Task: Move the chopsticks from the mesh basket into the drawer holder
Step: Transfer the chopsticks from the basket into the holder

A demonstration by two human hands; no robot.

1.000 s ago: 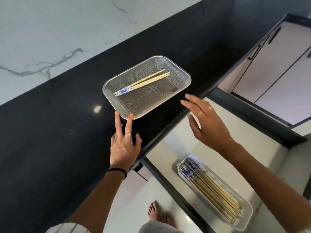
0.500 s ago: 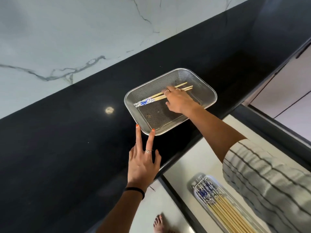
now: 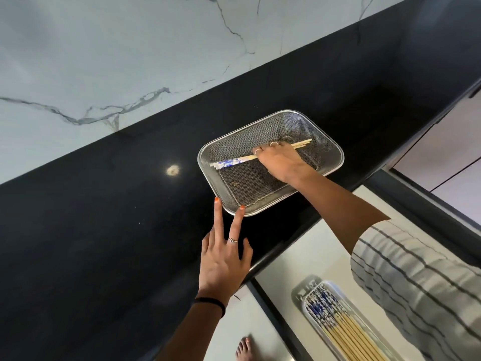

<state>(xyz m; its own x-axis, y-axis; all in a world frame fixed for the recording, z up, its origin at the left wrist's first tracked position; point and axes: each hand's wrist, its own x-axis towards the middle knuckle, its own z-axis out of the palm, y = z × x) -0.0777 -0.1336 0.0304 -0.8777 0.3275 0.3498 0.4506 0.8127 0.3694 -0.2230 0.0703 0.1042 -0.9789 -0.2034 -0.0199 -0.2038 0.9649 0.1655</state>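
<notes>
A silver mesh basket (image 3: 328, 142) sits on the black countertop near its front edge. Inside it lie a few wooden chopsticks with blue-and-white patterned ends (image 3: 229, 162). My right hand (image 3: 279, 160) is inside the basket, fingers closed around the middle of these chopsticks. My left hand (image 3: 223, 259) rests flat on the counter, two fingertips touching the basket's near rim. Below the counter, in the open drawer, a clear holder (image 3: 307, 290) contains several matching chopsticks (image 3: 343, 327).
The black countertop (image 3: 104, 230) runs diagonally, backed by a white marble wall (image 3: 104, 61). The open drawer (image 3: 312, 251) has a white floor. Pale cabinet fronts (image 3: 447, 157) stand at the right. A bare foot (image 3: 244, 350) shows on the floor below.
My right hand went from above the drawer into the basket and closed on the chopsticks. My left hand stayed at the basket's near rim.
</notes>
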